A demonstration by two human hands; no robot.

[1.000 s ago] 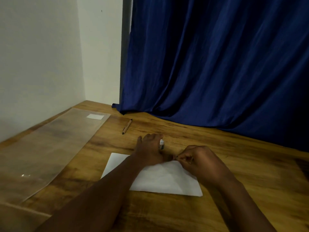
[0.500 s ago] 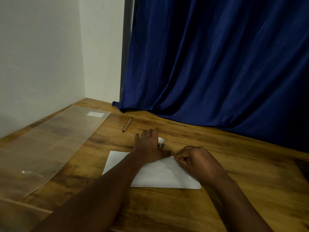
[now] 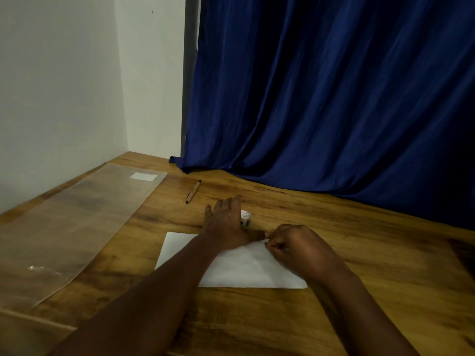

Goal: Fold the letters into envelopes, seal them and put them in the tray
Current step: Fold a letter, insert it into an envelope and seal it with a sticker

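Note:
A white envelope (image 3: pixel 239 269) lies flat on the wooden table (image 3: pixel 372 291) in front of me. My left hand (image 3: pixel 226 222) rests flat across its far edge, fingers stretched away from me. My right hand (image 3: pixel 298 249) is curled, its fingertips pinching the envelope's upper edge near the flap. A small white glue stick (image 3: pixel 245 218) lies just beyond the envelope, right beside my left hand's fingers. No tray is in view.
A long clear plastic sheet (image 3: pixel 72 227) with a white label covers the table's left side. A brown pen (image 3: pixel 193 191) lies beyond my left hand. A blue curtain (image 3: pixel 334 98) hangs along the table's back edge; white walls meet at the left corner.
My left hand has flattened and its fingers have stretched forward, uncovering the glue stick. My right hand stays pinched on the envelope's upper edge.

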